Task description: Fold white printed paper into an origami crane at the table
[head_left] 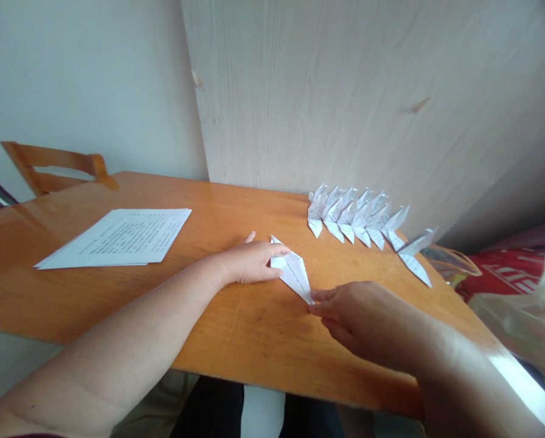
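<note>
A folded sheet of white printed paper, narrowed to a point toward me, lies on the wooden table in front of me. My left hand grips its left side, with fingers over the upper part and the thumb at the lower edge. At the near pointed tip, the fingers of my right hand close on the paper. Behind it, to the right, stand several folded paper pieces with raised points, set in rows. One more folded piece sits apart from them, closer to the table's right edge.
A stack of printed sheets lies on the left of the wooden table. A wooden chair stands past the far left edge. A pale wood panel rises behind the table. Red and clear plastic bags are at the right.
</note>
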Tool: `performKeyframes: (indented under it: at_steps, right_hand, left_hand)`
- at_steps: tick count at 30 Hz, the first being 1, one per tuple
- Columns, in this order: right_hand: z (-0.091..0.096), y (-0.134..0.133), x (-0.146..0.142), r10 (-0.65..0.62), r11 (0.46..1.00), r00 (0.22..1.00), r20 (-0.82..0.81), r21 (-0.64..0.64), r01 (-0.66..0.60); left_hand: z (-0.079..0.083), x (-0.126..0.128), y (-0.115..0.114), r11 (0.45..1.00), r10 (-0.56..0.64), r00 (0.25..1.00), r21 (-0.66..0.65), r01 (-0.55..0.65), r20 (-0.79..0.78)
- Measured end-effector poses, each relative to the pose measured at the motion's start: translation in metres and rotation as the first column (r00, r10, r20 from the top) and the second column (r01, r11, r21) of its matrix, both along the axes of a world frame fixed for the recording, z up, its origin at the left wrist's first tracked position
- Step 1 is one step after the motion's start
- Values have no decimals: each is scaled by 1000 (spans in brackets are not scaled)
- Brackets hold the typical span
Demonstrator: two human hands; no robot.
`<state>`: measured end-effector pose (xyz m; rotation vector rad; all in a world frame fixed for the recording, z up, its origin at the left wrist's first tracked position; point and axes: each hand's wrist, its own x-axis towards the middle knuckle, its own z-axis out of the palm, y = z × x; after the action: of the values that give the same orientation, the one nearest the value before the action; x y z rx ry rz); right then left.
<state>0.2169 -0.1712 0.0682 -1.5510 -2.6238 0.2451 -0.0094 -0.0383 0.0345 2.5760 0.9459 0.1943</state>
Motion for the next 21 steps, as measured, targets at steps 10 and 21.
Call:
performKeyframes:
  at_steps: [10, 21]
  right_hand:
    - [2, 35, 6, -176, 979, 971, -161, 75, 190]
    - [-28, 40, -24, -158, 969, 987, 7, 191, 154]
  left_hand:
    - [-4, -2, 6, 998, 49, 997, -50, -45, 67]
    - [-27, 0, 20, 906, 235, 829, -424, 3, 508]
